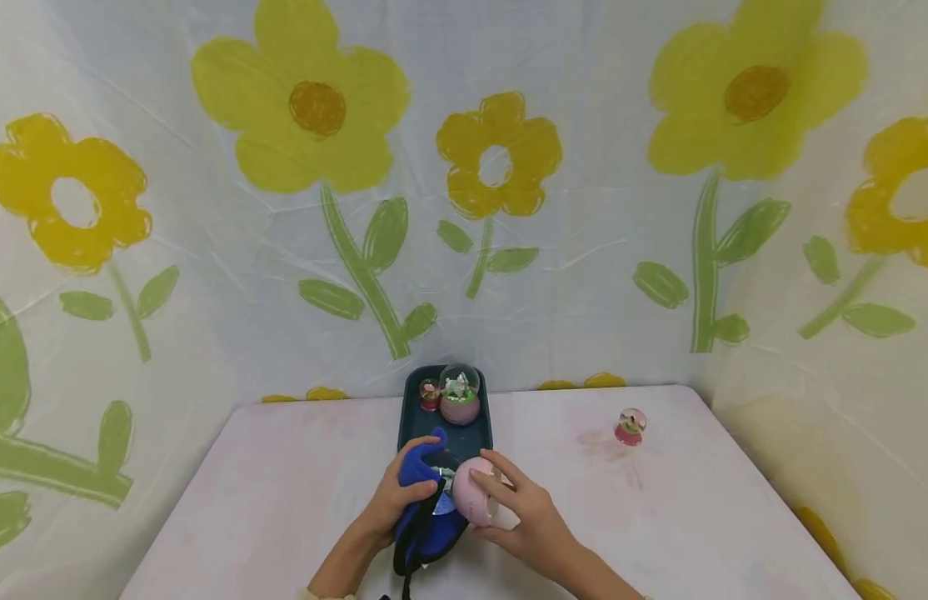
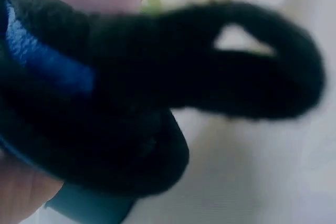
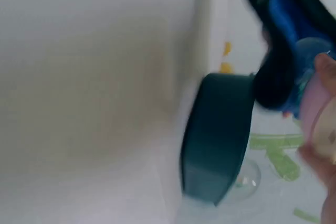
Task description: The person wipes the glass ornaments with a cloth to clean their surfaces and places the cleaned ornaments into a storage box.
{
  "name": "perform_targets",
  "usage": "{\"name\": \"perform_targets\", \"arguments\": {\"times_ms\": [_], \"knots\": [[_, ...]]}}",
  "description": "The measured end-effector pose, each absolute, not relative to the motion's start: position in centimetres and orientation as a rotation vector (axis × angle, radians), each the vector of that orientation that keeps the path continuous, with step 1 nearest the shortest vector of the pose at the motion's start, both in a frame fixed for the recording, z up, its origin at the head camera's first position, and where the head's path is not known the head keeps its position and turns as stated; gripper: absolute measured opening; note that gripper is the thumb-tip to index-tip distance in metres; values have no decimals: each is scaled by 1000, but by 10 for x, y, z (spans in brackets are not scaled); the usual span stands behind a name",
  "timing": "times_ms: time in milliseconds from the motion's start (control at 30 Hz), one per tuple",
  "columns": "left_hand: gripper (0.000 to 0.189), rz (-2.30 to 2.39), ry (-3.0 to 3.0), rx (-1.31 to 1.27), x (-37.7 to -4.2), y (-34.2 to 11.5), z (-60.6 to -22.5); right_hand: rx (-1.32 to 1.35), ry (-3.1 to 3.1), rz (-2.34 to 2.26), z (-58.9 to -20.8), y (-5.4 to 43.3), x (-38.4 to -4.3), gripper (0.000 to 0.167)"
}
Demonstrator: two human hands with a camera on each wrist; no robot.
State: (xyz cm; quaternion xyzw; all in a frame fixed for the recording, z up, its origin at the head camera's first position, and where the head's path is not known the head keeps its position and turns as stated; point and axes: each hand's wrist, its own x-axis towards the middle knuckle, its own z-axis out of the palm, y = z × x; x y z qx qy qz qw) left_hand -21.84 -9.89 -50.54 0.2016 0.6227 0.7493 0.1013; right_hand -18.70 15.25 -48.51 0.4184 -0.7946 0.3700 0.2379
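Observation:
My left hand [image 1: 389, 502] grips a blue cloth [image 1: 436, 543] with black edging and a black loop [image 2: 262, 61]; it looks like a cleaning mitt or thick cloth. My right hand [image 1: 537, 527] holds a snow globe [image 1: 473, 493] by its pink base, tilted on its side. Its clear dome [image 3: 314, 51] points left into the folds of the cloth, which partly hide it. Both hands are over the near end of a dark teal tray [image 1: 467, 440]. In the left wrist view the blurred cloth covers most of the scene.
At the tray's far end stand a larger snow globe [image 1: 460, 402] with a pink base and a small red-based one [image 1: 430, 395]. Another small snow globe [image 1: 631, 427] stands on the white table [image 1: 299, 492] at the right. A flower-printed curtain [image 1: 584, 292] hangs behind.

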Motion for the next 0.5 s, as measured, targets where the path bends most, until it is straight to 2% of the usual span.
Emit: {"name": "perform_targets", "arguments": {"times_ms": [133,233,333,500], "knots": [[62,2182,1789,672,-216,-102,-499,1350,-2098,618,-475,162,-189,66],[64,2137,1799,680,-216,-103,-493,1407,-2074,634,-470,165,-194,65],[66,2091,1925,648,-216,-104,-485,1384,-2146,947,-470,163,-200,70],[71,1973,2099,632,-212,-107,-477,1182,-2305,1796,-471,159,-203,78]]}}
